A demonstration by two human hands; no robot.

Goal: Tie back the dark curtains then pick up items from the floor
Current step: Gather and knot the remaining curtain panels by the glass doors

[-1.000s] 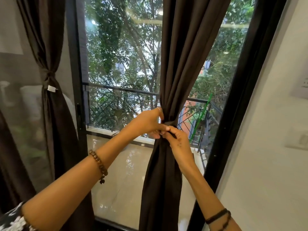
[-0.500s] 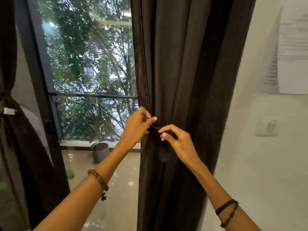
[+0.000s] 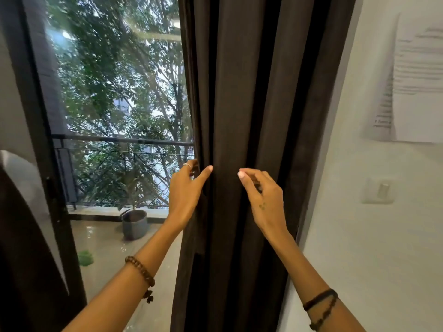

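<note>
At the curtain (image 3: 251, 140) — left hand (image 3: 185, 195), right hand (image 3: 265, 200)

curtain (image 3: 251, 116) centre | window (image 3: 119, 104) left — wall (image 3: 359, 236) right

You have one sheet of paper (image 3: 417, 77) on the white wall to your right; it carries lines of printed text, but they are too blurred to read.

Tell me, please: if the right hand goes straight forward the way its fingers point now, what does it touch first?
Most likely the dark curtain. The right hand points up and forward at its folds, apparently very close already, though depth is hard to judge.
</note>
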